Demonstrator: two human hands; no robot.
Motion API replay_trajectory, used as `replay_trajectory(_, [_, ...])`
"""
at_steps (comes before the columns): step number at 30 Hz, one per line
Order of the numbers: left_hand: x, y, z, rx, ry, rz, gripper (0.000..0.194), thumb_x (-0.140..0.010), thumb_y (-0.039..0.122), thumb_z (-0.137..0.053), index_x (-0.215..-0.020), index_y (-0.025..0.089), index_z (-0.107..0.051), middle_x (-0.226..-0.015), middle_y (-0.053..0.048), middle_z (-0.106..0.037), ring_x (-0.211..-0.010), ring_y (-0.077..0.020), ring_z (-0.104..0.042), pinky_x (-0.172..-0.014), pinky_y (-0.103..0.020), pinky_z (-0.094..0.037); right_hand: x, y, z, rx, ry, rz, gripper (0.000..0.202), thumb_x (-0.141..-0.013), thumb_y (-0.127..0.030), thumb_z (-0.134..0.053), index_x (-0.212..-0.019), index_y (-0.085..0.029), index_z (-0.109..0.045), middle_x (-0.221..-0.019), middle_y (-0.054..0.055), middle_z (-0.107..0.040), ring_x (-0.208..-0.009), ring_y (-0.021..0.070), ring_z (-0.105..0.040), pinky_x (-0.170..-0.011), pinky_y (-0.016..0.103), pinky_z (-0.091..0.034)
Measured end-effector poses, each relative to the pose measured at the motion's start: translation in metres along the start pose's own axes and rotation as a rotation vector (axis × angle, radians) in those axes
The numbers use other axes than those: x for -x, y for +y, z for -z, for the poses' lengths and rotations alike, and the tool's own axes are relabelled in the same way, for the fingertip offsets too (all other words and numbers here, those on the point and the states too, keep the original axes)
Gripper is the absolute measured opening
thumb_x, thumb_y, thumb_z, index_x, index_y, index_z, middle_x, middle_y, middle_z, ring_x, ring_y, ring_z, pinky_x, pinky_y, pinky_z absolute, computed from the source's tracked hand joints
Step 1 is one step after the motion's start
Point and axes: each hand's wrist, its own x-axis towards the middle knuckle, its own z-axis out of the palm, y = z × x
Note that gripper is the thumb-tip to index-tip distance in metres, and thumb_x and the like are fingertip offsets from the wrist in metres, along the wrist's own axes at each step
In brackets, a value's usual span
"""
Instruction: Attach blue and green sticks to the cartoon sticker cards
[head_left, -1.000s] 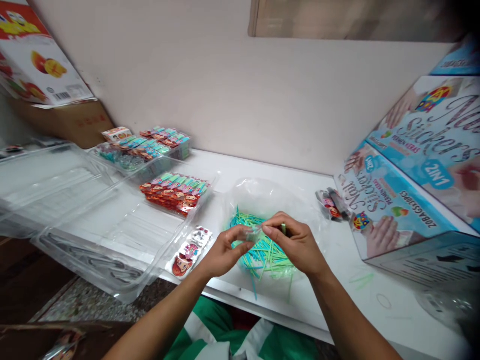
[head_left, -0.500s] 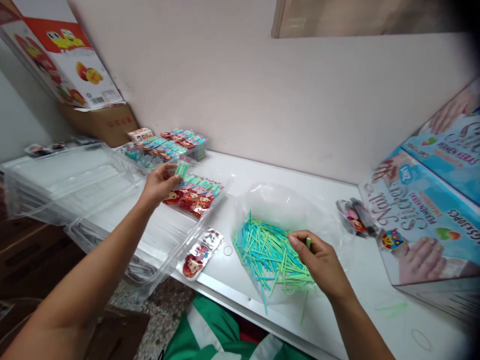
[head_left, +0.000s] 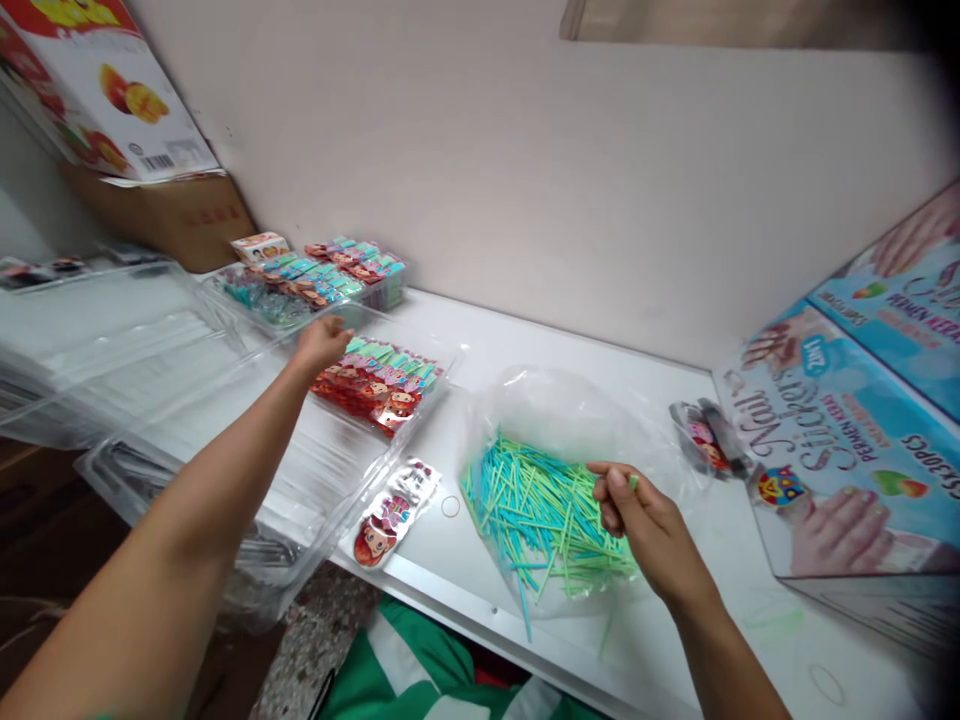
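Observation:
My left hand (head_left: 324, 342) is closed over the far left end of a clear plastic tray holding a row of red-haired cartoon packets (head_left: 375, 385) with green tops. What its fingers hold, if anything, is hidden. My right hand (head_left: 637, 520) is closed with thumb against fingers, and the end of a green stick (head_left: 634, 483) shows at its thumb. Just below and left of it, a clear plastic bag (head_left: 555, 400) lies open with many thin blue and green sticks (head_left: 540, 510) in it. One silver packet (head_left: 394, 515) lies flat between tray and bag.
Stacked clear plastic trays (head_left: 150, 345) cover the left of the white table (head_left: 510, 345). Behind them sit filled packet trays (head_left: 322, 275) and a carton (head_left: 172, 215). Blue nail sticker boxes (head_left: 862, 420) stand at right, with dark packets (head_left: 705, 440) beside them. A rubber band (head_left: 450, 506) lies near the bag.
My left hand has moved slightly up, and the green-striped bundle it held is no longer visible in its fingers. My right hand has shifted a little right, its fingers curling more. The view has tilted slightly.

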Motion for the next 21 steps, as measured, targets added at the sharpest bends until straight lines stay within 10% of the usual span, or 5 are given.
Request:
replay_trajectory(4, [0.063,0.045,0.019,0.303,-0.002,-0.105,0.037,-0.077,0.031,-0.054,-0.106,0.009,-0.059,-0.087,-0.007,-0.066,-0.072,-0.0163,-0.06,-0.066,-0.026,-0.048,-0.004,0.006,-0.007,0.214,-0.034,0.004,0.036,-0.089,-0.048,-0.039,-0.11,-0.023,-0.054,-0.068,-0.001,-0.049,-0.056,0.0117,-0.044,-0.051,0.024,-0.037])
replay_trajectory(9, [0.204,0.096,-0.003,0.416,-0.417,-0.321,0.032,-0.083,0.039,-0.048,-0.096,0.015,-0.065,-0.085,-0.007,-0.069,-0.076,-0.0184,-0.063,-0.07,-0.029,-0.049,-0.006,0.024,-0.015,0.345,-0.068,0.044,0.034,-0.091,-0.046,-0.033,-0.096,-0.02,-0.055,-0.072,0.0,-0.052,-0.065,0.0141,-0.051,-0.06,0.026,-0.041])
replay_trajectory(15, [0.274,0.048,-0.087,-0.391,-0.199,-0.28,0.04,-0.083,0.036,-0.049,-0.114,0.012,-0.057,-0.12,-0.016,-0.057,-0.108,-0.0324,-0.05,-0.088,-0.044,-0.04,0.01,0.033,-0.003,0.523,-0.132,0.12,0.034,-0.091,-0.044,-0.033,-0.07,-0.021,-0.045,-0.061,-0.003,-0.047,-0.06,0.0133,-0.048,-0.058,0.025,-0.035])
replay_trajectory(21, [0.274,0.023,-0.109,-0.662,-0.218,-0.247,0.037,-0.088,0.018,-0.032,-0.119,0.008,-0.051,-0.127,-0.019,-0.05,-0.113,-0.0298,-0.046,-0.084,-0.038,-0.04,0.023,0.041,0.008,0.636,-0.076,0.125,0.032,-0.091,-0.042,-0.034,-0.066,-0.021,-0.035,-0.056,-0.005,-0.041,-0.054,0.0116,-0.043,-0.053,0.023,-0.028])
